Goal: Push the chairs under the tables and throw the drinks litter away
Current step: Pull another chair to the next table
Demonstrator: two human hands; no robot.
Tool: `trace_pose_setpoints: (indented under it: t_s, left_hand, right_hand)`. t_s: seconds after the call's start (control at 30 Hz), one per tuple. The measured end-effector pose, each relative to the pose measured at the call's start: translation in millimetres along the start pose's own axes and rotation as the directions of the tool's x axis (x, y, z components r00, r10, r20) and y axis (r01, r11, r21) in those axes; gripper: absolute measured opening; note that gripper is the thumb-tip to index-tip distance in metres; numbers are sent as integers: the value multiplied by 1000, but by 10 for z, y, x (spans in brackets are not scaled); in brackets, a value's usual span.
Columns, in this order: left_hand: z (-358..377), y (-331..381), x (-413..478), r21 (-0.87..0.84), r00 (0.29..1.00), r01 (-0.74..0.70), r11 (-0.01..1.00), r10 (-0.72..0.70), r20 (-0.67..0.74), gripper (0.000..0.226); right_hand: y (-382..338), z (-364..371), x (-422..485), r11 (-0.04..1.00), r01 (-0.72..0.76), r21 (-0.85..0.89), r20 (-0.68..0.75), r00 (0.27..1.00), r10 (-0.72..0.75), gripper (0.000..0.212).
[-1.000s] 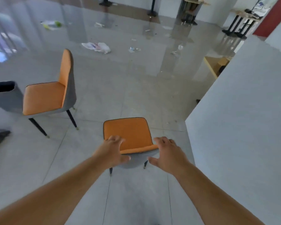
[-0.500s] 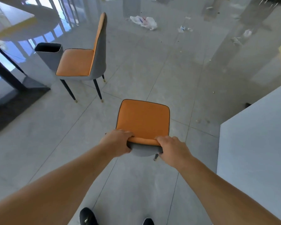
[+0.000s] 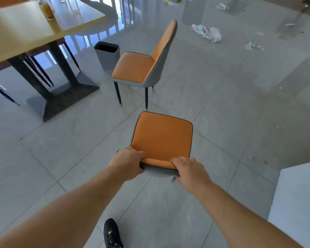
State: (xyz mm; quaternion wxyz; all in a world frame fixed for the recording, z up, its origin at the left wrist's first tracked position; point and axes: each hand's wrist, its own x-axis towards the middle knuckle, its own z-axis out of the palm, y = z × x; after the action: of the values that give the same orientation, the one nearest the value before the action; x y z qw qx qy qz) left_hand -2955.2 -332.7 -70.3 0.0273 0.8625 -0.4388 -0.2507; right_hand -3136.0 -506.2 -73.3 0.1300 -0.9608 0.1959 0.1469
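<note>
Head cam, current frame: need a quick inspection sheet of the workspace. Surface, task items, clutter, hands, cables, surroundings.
Surface: grey tiled floor, glossy, scattered with small debris.
Job's things: near chair held by its backrest; second chair stands clear of the table; drink bottle on the tabletop.
Clutter: plastic bag and small wrappers on the floor.
Hands: left hand and right hand both grip the backrest top.
Cables: nothing seen.
Surroundings: grey bin beside the second chair; white counter at right.

No readable text, label, brand or number anywhere; litter print too blurred to read
</note>
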Motion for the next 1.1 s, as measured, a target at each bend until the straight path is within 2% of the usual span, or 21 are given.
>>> trace_pose_setpoints:
  t_s: [0.3, 0.57, 0.9, 1.1]
  left_hand:
    - [-296, -1717, -608, -143, 974, 203, 969, -214, -73, 16]
    - [-445, -2975, -941, -258, 893, 375, 890, -422, -155, 15]
    - [-836, -3709, -721, -400, 749, 576, 713, -656, -92, 16]
    - [-1145, -3971, -219, -449, 685, 616, 648, -721, -101, 22]
  right_hand:
    - [-1642, -112, 1110, 965, 248, -82, 55, 968, -245, 39]
    - [-2880, -240, 2138, 886, 440, -145, 128, 896, -425, 40]
    - [-3641, -500, 3396, 751, 631, -192, 236, 773, -589, 38]
    - [-3804, -772, 4265, 696, 687, -211, 270, 725, -634, 37]
